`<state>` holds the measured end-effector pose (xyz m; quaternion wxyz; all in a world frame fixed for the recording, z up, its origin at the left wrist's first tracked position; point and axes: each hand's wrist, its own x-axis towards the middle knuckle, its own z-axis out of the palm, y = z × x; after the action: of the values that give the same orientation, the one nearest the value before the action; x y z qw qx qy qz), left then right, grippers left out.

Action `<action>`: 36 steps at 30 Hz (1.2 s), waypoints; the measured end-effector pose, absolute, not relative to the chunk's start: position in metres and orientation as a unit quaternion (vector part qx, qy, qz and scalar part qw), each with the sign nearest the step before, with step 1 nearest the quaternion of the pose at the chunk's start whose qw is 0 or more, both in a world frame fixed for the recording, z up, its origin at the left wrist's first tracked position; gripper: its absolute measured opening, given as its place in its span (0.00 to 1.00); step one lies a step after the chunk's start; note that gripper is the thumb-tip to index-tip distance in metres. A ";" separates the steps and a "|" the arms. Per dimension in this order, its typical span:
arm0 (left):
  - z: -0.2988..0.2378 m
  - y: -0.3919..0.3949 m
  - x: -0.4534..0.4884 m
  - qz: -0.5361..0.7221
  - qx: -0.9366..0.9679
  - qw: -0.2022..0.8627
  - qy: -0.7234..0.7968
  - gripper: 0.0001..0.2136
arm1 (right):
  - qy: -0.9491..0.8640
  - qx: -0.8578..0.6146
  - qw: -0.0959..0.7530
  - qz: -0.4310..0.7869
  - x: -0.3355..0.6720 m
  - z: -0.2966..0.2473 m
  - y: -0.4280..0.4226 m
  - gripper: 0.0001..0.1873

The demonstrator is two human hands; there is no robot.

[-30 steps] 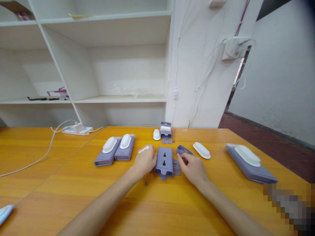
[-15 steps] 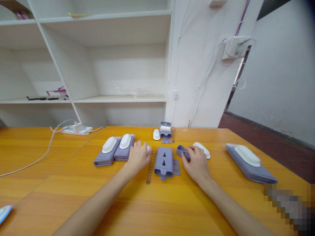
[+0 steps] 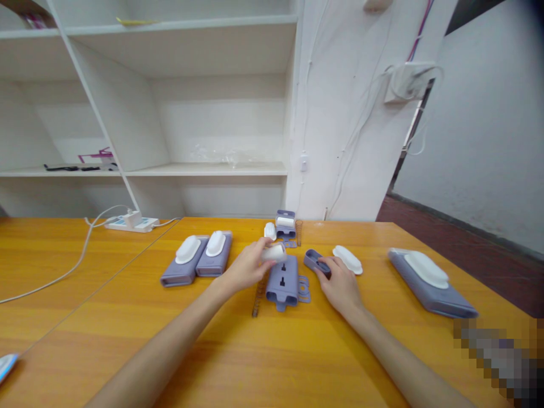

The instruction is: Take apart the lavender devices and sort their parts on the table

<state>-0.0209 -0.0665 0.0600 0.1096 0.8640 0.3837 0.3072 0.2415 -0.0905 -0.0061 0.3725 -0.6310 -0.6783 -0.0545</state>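
Left hand (image 3: 247,265) gripping white cylinder (image 3: 274,253), over purple case (image 3: 284,288), right hand (image 3: 340,284) pinching oval piece (image 3: 311,262)

Seeing on the table (image 3: 297,357) a spring (image 3: 255,303) left of the middle case (image 3: 283,290), a bracket (image 3: 304,289) and cap (image 3: 314,260) right, two outer cases (image 3: 213,265) farther left, another case (image 3: 429,292) far right.

White shelving (image 3: 182,25) fills the upper left, beside a white wall (image 3: 323,113) at upper centre. Dark red floor (image 3: 442,241) shows at right, below a grey wall (image 3: 488,141). An orange table (image 3: 297,362) spans the bottom.
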 end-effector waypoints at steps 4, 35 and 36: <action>0.062 -0.084 -0.017 0.280 0.888 0.196 0.307 0.26 | -0.659 -0.618 0.428 -0.027 0.244 -0.007 -0.087 0.12; 0.034 -0.085 -0.024 0.291 0.888 0.134 0.328 0.45 | -0.665 -0.427 0.521 0.322 0.217 0.017 -0.068 0.15; 0.034 -0.084 -0.026 0.288 0.888 0.153 0.323 0.46 | -0.670 -0.421 0.516 0.327 0.217 0.016 -0.068 0.15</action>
<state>-0.0259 -0.0838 0.0339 0.1531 0.8884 0.3234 0.2876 0.2171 -0.0679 0.0156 0.5163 -0.4210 -0.6700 0.3275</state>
